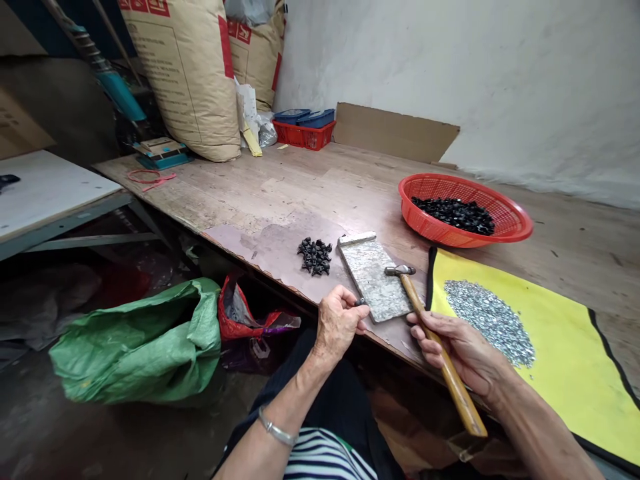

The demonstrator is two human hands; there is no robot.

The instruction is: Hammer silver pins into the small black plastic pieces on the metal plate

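My left hand (339, 320) pinches a small black part (360, 302) at the near left edge of a scuffed metal plate (375, 277). In my right hand (457, 347) is a hammer (433, 333), gripped by its wooden handle, its metal head over the plate's right side. A small pile of black parts (315, 257), of the same colour as the held one, lies left of the plate. Many small shiny metal pieces (490, 320) are spread on a yellow cloth (565, 347) with black edging, to the right of my right hand.
A red plastic basket (520, 223) holding black parts (455, 215) stands behind the yellow cloth. Large paper sacks (185, 80) and a red crate (310, 137) with blue lids are at the back. Below the table's left edge sits a green sack (140, 347).
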